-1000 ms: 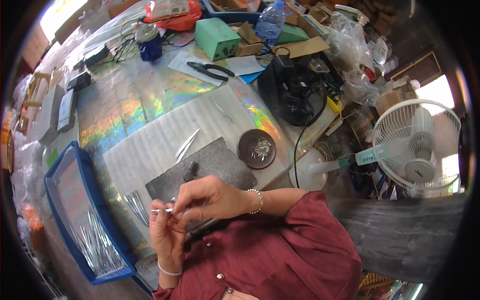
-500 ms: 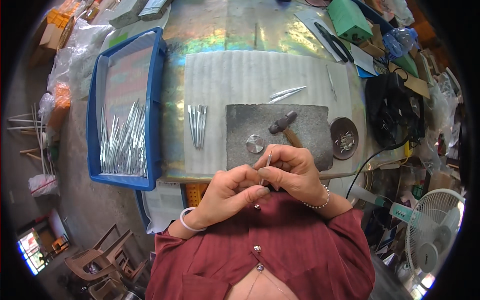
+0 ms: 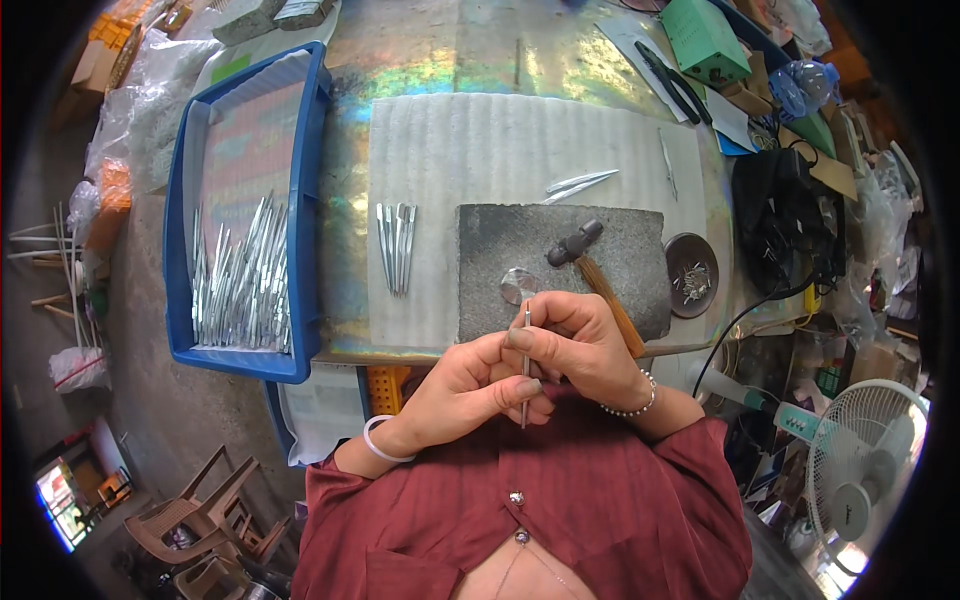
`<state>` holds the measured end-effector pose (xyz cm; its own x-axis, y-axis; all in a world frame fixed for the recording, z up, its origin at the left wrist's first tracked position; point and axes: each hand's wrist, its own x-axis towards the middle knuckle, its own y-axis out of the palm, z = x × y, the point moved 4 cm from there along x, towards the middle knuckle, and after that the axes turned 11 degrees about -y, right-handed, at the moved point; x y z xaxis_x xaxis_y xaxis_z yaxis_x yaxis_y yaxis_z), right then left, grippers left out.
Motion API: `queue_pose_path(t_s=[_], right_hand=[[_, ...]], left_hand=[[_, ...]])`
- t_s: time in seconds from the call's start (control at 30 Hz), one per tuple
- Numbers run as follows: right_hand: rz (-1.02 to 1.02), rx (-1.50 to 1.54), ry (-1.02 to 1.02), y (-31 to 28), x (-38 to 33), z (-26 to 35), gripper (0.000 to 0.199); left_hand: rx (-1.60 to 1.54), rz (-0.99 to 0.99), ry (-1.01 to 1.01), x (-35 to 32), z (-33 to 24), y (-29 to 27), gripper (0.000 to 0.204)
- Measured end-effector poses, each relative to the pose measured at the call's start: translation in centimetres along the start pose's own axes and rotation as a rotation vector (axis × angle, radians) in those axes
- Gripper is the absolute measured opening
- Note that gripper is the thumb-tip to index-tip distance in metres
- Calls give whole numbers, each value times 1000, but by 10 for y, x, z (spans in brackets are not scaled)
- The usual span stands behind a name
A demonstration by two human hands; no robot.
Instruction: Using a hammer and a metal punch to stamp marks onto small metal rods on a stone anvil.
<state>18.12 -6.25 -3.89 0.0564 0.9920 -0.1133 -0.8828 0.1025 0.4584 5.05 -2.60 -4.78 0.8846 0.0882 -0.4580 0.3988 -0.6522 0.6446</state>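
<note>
My left hand (image 3: 462, 390) and my right hand (image 3: 578, 345) meet close to my chest, both pinching one thin metal strip (image 3: 526, 345) that stands upright between the fingers. Just beyond them lies a dark grey stone slab (image 3: 520, 290) with a small round metal disc (image 3: 518, 285) and a wooden-handled hammer (image 3: 590, 265) on it. Several finished metal strips (image 3: 396, 248) lie side by side on the white ribbed mat (image 3: 480, 150) left of the slab. Two more strips (image 3: 580, 184) rest on the mat behind the slab.
A blue tray (image 3: 305, 200) at the left holds several metal strips. A small brown dish (image 3: 692, 270) of tiny parts sits right of the slab. Pliers (image 3: 672, 80), a green box (image 3: 710, 40), black cables (image 3: 790, 225) and a white fan (image 3: 860, 470) crowd the right side.
The view swung from the table's right side to straight over the slab. My hands stayed together on the strip, which now stands more upright between my fingers.
</note>
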Motion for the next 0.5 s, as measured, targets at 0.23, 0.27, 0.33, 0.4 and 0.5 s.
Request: queue_pose_path(t_s=[0.23, 0.27, 0.33, 0.4, 0.5], right_hand=[[55, -26, 38, 11, 9, 0, 12], [59, -31, 43, 13, 10, -1, 12], [57, -18, 8, 17, 14, -2, 12], [50, -38, 25, 18, 18, -7, 12], [17, -79, 57, 21, 23, -12, 11]], left_hand=[[1, -2, 92, -6, 3, -8, 16], [-4, -2, 99, -7, 3, -10, 16], [-12, 20, 120, -9, 4, -14, 17], [-37, 19, 112, -12, 0, -17, 17], [-98, 11, 93, -15, -2, -20, 17]])
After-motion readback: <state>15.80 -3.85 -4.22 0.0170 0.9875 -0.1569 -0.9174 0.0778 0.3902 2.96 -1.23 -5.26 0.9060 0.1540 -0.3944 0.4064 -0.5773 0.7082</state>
